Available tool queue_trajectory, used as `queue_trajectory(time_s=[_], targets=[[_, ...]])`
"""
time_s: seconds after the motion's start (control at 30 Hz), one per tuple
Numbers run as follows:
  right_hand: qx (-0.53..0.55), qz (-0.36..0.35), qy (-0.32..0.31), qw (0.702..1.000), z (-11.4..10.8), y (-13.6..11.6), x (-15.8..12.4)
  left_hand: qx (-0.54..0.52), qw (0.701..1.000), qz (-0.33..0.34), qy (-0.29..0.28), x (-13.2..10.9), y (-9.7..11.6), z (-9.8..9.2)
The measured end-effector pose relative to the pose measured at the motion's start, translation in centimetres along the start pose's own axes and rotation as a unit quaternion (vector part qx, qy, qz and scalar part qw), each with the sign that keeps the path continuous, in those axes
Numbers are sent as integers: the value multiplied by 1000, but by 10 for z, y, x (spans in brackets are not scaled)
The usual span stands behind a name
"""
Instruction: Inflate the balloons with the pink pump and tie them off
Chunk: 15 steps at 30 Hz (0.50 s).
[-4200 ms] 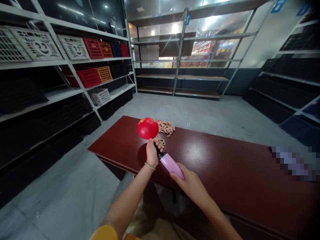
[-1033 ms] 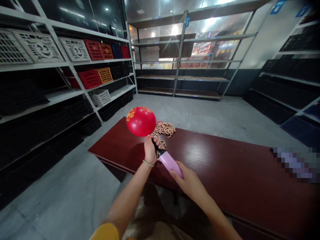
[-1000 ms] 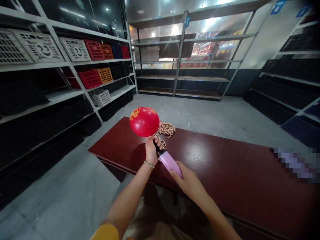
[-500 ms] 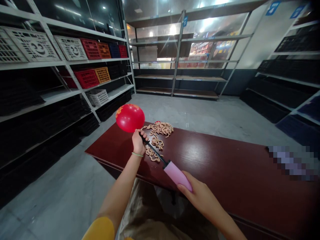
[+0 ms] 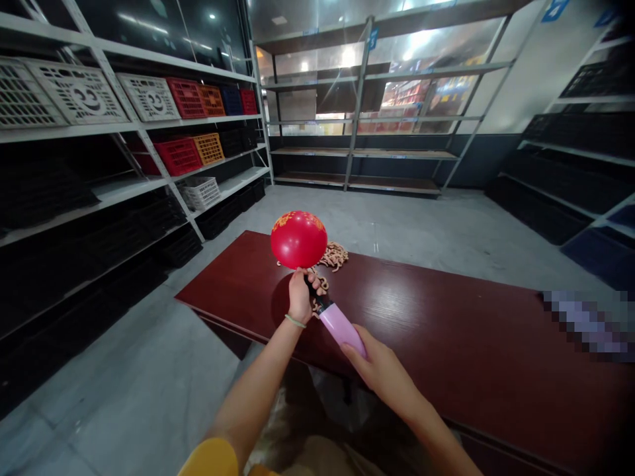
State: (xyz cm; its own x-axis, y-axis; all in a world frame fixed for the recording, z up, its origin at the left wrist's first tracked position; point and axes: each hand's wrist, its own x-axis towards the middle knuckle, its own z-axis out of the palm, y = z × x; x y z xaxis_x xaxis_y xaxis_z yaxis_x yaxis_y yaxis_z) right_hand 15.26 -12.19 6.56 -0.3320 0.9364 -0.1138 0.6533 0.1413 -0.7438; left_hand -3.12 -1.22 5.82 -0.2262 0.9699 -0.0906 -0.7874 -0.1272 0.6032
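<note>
A red balloon (image 5: 298,239) with a yellow-orange print sits just above my left hand (image 5: 301,295). That hand is closed around the black front end of a balloon pump (image 5: 341,328), with the balloon's neck at the thumb, mostly hidden by the fingers. My right hand (image 5: 380,362) grips the rear of the pump's pink-purple barrel. The barrel is now close to my left hand, and little of the black rod shows. Behind the balloon and left hand lies a heap of tan, twisted, worm-like pieces (image 5: 336,256) on the table, partly covered from view.
The dark red-brown table (image 5: 446,330) stretches to the right, where a pixelated purple item (image 5: 585,324) lies at its edge. Shelves with white crates (image 5: 149,97), red crates (image 5: 178,156) and black crates stand at left. A metal rack (image 5: 354,119) stands at the back.
The pump's barrel has slid toward my left hand, covering the rod that showed before. My left hand and the balloon have moved right, now hiding more of the tan pieces.
</note>
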Motion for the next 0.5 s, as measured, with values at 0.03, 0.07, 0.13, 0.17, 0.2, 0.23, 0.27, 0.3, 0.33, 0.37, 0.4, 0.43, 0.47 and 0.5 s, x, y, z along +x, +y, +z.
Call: queue_trajectory(time_s=[0.03, 0.07, 0.13, 0.17, 0.2, 0.23, 0.27, 0.3, 0.33, 0.37, 0.4, 0.43, 0.47, 0.5], targets=[[3, 0, -4, 1000, -1, 4, -6, 2, 1000, 9, 2, 4, 4, -2], [4, 1, -8, 1000, -3, 9, -13, 4, 1000, 20, 7, 8, 9, -3], [1, 6, -16, 1000, -8, 19, -26, 7, 999, 36, 18, 16, 20, -5], [1, 7, -20, 1000, -12, 23, -32, 8, 999, 40, 22, 19, 25, -6], [1, 7, -23, 1000, -14, 26, -37, 9, 999, 43, 24, 22, 29, -6], [1, 8, -24, 1000, -17, 27, -40, 9, 999, 45, 26, 25, 33, -7], [-1, 10, -24, 1000, -19, 28, -42, 8, 998, 48, 27, 28, 36, -7], [-4, 9, -23, 1000, -20, 28, -43, 6, 998, 49, 29, 29, 38, -7], [-9, 8, -21, 1000, -21, 27, -42, 3, 998, 51, 33, 30, 39, -7], [-16, 8, -18, 1000, -21, 26, -39, 1, 998, 51, 37, 30, 38, -7], [-22, 7, -16, 1000, -20, 24, -34, 0, 998, 52, 41, 29, 37, -7], [-25, 7, -16, 1000, -18, 21, -29, 0, 998, 51, 42, 28, 34, -6], [-26, 7, -15, 1000, -16, 19, -23, 0, 998, 50, 39, 25, 30, -5], [-24, 6, -13, 1000, -13, 16, -16, 0, 998, 46, 33, 21, 25, -3]])
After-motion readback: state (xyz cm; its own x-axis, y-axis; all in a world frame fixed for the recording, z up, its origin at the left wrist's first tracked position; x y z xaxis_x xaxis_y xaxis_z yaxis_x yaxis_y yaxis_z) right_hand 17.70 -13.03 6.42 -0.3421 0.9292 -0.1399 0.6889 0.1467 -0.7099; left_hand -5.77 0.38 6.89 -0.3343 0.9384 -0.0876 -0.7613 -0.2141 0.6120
